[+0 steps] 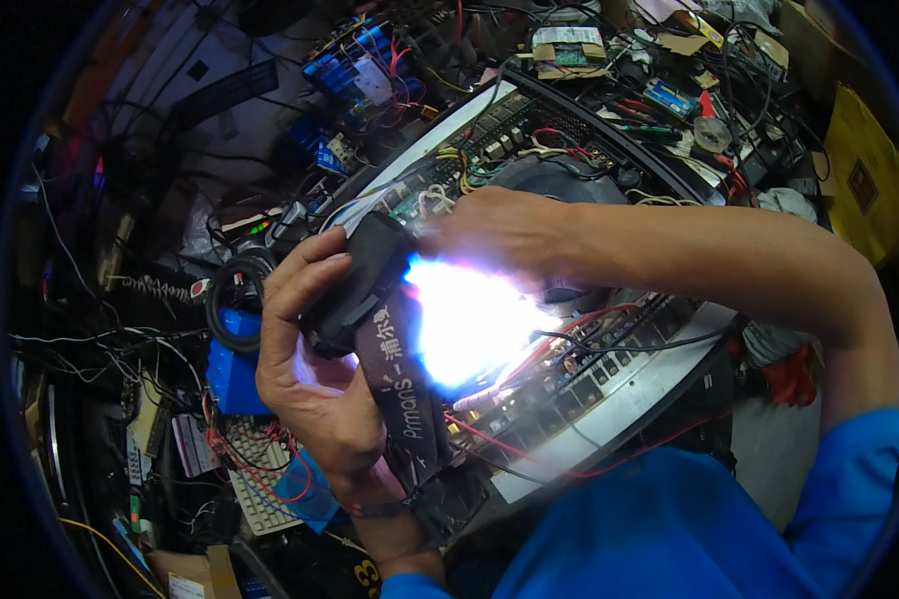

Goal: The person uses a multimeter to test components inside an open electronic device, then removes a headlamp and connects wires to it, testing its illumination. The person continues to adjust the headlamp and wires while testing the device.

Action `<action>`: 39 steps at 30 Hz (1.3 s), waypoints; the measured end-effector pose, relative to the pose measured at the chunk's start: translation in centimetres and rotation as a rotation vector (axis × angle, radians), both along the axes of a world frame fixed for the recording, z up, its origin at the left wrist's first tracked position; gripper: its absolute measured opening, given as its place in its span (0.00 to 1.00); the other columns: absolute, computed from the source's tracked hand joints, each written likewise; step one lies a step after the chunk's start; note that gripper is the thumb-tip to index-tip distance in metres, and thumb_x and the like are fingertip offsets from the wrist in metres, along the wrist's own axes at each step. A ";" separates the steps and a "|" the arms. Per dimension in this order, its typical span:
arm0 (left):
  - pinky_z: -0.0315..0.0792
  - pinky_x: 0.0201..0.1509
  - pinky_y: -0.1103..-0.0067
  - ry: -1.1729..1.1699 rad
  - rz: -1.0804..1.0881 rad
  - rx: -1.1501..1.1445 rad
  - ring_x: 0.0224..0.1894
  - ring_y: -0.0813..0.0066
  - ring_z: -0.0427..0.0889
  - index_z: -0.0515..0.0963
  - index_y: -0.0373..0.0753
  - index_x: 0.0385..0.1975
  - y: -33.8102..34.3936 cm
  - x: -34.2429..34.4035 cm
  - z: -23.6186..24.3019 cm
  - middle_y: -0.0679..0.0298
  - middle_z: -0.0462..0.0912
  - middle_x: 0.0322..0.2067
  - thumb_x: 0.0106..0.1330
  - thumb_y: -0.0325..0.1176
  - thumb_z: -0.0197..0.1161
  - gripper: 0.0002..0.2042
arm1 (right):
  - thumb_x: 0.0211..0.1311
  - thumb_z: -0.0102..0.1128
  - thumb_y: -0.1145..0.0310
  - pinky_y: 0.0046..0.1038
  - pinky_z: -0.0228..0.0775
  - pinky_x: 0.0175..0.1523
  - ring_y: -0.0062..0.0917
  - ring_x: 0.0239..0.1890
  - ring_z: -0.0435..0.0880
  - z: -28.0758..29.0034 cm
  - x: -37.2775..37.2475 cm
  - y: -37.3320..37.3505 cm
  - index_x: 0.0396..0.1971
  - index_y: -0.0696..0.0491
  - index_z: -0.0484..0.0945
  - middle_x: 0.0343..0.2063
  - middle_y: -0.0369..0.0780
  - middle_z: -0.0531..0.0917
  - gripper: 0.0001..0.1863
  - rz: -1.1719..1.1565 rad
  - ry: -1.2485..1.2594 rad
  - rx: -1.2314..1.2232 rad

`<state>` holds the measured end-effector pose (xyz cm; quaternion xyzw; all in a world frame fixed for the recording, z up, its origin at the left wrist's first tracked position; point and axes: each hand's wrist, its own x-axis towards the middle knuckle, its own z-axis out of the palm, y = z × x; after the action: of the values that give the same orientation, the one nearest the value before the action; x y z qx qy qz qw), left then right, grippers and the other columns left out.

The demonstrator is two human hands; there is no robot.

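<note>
Grip, left: left hand [315, 349] was curled around a black headlamp [355, 285], thumb low and fingers over its top, holding it firmly.
Grip, right: right hand [494, 235] lay across the lamp's far end; I could not tell how tightly it closed, since the glare hid the fingertips.
Lamp: switched on, its white beam [469, 319] washing out the middle of my view (a nuisance from where I sat).
Strap: a dark woven strap [405, 384] hung from the lamp toward the left wrist.
Beneath: an opened appliance with circuit boards [569, 384] and red and black wires, just under both hands.
Step, as I judged it: checking or adjusting the lit lamp above the boards.
Next move would call for: steadying the lamp and angling the beam off the camera.
</note>
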<state>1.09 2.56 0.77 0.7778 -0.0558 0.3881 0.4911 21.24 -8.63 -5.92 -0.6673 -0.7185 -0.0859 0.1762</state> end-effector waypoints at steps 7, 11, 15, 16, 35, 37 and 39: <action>0.79 0.66 0.70 0.027 0.031 0.013 0.62 0.62 0.83 0.83 0.33 0.55 0.7 0.5 -0.4 0.49 0.80 0.62 0.56 0.21 0.75 0.23 | 0.65 0.64 0.72 0.49 0.84 0.48 0.50 0.41 0.92 1.0 1.6 -1.7 0.40 0.61 0.85 0.35 0.53 0.88 0.09 0.132 0.079 0.165; 0.77 0.70 0.68 0.045 0.066 0.004 0.64 0.61 0.82 0.83 0.33 0.55 0.6 0.6 -0.8 0.49 0.81 0.61 0.56 0.20 0.74 0.23 | 0.57 0.70 0.78 0.49 0.84 0.48 0.51 0.41 0.91 2.0 1.1 -1.1 0.37 0.59 0.86 0.35 0.54 0.88 0.08 0.042 0.131 0.096; 0.75 0.71 0.68 0.056 0.042 -0.004 0.64 0.61 0.82 0.83 0.32 0.55 0.8 0.4 -1.1 0.49 0.82 0.60 0.56 0.18 0.72 0.23 | 0.55 0.72 0.79 0.48 0.84 0.48 0.51 0.42 0.91 3.4 1.0 -1.0 0.36 0.59 0.87 0.34 0.54 0.89 0.08 -0.179 0.139 -0.168; 0.75 0.71 0.69 0.070 0.036 -0.008 0.64 0.61 0.82 0.83 0.32 0.55 1.0 0.4 -1.2 0.49 0.82 0.60 0.56 0.18 0.72 0.24 | 0.56 0.71 0.77 0.47 0.84 0.48 0.51 0.42 0.91 3.6 1.0 -1.1 0.37 0.59 0.88 0.35 0.54 0.89 0.08 -0.163 0.179 -0.152; 0.90 0.54 0.69 -0.043 0.014 -0.125 0.56 0.58 0.88 0.75 0.32 0.64 0.4 1.9 -1.1 0.48 0.76 0.66 0.51 0.30 0.86 0.39 | 0.59 0.67 0.75 0.49 0.82 0.53 0.52 0.48 0.89 2.3 2.3 -1.9 0.39 0.59 0.85 0.39 0.54 0.88 0.09 -0.049 0.274 -0.102; 0.89 0.54 0.69 -0.047 0.019 -0.181 0.55 0.58 0.89 0.74 0.30 0.64 0.2 2.4 -0.1 0.48 0.76 0.67 0.51 0.31 0.87 0.39 | 0.62 0.65 0.73 0.49 0.80 0.52 0.51 0.49 0.88 1.8 2.4 -1.9 0.39 0.58 0.84 0.40 0.53 0.88 0.08 0.020 0.259 0.033; 0.89 0.54 0.69 -0.025 -0.003 -0.216 0.53 0.59 0.90 0.74 0.28 0.64 0.2 2.7 1.1 0.47 0.77 0.66 0.53 0.31 0.85 0.38 | 0.64 0.63 0.71 0.50 0.79 0.50 0.51 0.47 0.88 1.4 2.3 -2.0 0.38 0.58 0.84 0.39 0.53 0.88 0.07 0.029 0.234 0.095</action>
<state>3.80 2.73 1.84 0.7154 -0.0210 0.4008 0.5719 23.57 -10.66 -4.49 -0.6532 -0.6978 -0.0387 0.2915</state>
